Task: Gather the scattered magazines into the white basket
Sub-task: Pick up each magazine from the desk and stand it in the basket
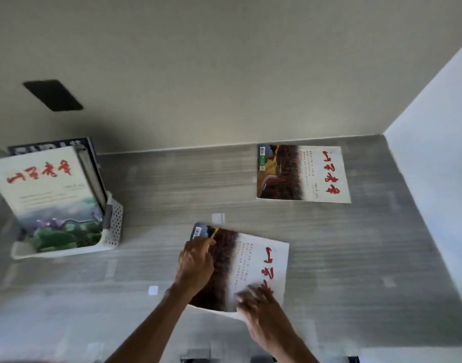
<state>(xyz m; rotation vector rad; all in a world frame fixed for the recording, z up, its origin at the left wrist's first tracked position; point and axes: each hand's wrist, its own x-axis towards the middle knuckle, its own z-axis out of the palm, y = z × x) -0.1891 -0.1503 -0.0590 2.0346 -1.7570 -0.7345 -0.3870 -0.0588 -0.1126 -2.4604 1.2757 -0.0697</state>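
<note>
Near magazine [253, 260] on table [172, 184] | left hand [195, 263] grips its edge | right hand [261, 307] blurred, seemingly flat on cover

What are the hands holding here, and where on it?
Both are on the near magazine: the left hand grips its left edge near the far corner, while the right hand is at its near edge. The blur hides its grip.

Motion-blurred right hand [261, 307] fingers

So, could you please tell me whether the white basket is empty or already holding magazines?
Holding some: the white basket has magazines standing upright in it.
</note>
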